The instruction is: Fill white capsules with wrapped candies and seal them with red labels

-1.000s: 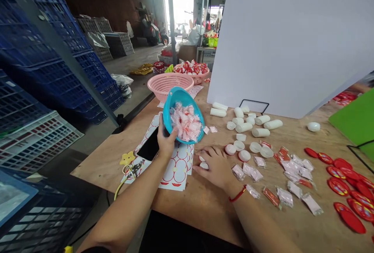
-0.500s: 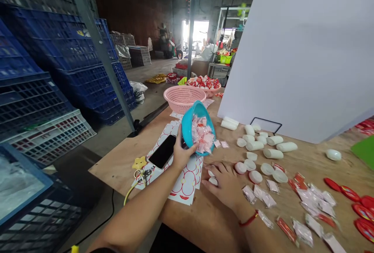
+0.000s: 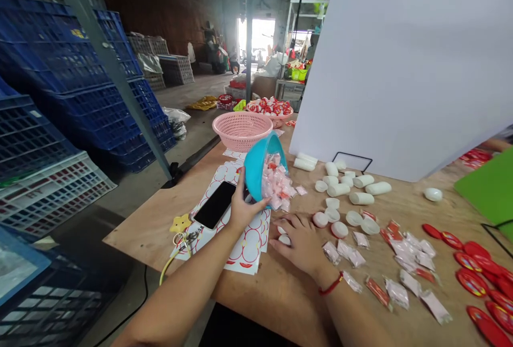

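Note:
My left hand (image 3: 245,209) grips the rim of a blue plastic bowl (image 3: 254,168), which is tilted far over to the right. Small pink-and-white packets (image 3: 277,184) fill its mouth and spill onto the wooden table. To the right, my right hand (image 3: 298,243) lies palm down on the table with its fingers apart, over small white cups (image 3: 284,239) that it partly covers. Beside its fingertips stand round white-and-pink pieces (image 3: 340,229) and open white cups (image 3: 354,218). Several flat packets (image 3: 349,253) lie right of the hand.
A black phone (image 3: 215,205) rests on printed sticker sheets (image 3: 250,245), near a yellow star keyring (image 3: 180,223). Behind are a pink basket (image 3: 242,125) and a white board (image 3: 393,69). White cylinders (image 3: 361,198) and red discs (image 3: 468,280) lie right. Blue crates (image 3: 76,58) stand left.
The bowl has tipped further over, and more packets hang out or slide onto the table. My right hand stays on the white cups. The whole view has shifted slightly.

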A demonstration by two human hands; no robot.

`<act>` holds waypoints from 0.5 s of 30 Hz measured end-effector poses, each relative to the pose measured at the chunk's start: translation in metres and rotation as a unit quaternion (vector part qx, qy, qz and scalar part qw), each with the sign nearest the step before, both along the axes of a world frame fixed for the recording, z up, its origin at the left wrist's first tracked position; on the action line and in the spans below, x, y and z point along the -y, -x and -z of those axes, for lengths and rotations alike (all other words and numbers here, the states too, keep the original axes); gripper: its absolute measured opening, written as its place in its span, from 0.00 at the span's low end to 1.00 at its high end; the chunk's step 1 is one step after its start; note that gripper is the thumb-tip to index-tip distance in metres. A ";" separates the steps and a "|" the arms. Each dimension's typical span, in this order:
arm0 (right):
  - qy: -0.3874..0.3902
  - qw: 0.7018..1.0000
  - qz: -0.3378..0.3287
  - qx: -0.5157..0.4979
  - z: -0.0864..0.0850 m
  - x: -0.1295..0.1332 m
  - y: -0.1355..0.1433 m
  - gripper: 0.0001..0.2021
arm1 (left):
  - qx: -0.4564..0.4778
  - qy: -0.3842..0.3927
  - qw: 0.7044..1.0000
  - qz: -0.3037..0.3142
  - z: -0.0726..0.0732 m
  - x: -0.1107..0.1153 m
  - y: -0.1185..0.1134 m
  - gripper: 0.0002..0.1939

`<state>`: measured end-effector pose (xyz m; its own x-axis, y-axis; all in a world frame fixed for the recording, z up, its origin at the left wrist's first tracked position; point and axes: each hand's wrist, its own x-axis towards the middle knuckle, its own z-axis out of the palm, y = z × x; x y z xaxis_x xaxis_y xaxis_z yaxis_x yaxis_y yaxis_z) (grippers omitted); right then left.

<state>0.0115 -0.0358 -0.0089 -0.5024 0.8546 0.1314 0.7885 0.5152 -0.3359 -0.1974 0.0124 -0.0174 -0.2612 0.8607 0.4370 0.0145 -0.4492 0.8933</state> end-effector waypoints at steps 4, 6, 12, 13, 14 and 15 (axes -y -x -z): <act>0.000 1.000 0.004 -0.004 0.002 -0.001 -0.001 0.21 | -0.010 -0.012 1.000 -0.003 0.001 0.000 -0.001 0.59; 0.002 1.000 0.002 -0.005 0.002 0.000 -0.001 0.21 | -0.010 -0.020 1.000 -0.005 0.001 -0.001 -0.001 0.59; -0.005 1.000 -0.002 -0.005 0.001 0.000 -0.003 0.21 | -0.029 -0.044 0.998 -0.015 0.005 -0.004 -0.002 0.55; -0.004 1.000 -0.003 -0.004 0.001 0.000 -0.003 0.22 | -0.035 -0.051 0.998 -0.022 0.006 -0.004 -0.003 0.55; -0.005 1.000 -0.006 -0.003 0.001 -0.001 -0.003 0.22 | -0.042 -0.057 0.997 -0.029 0.006 -0.005 -0.003 0.54; -0.006 1.000 -0.009 -0.003 0.002 -0.001 -0.003 0.22 | -0.050 -0.061 0.996 -0.035 0.006 -0.005 -0.004 0.54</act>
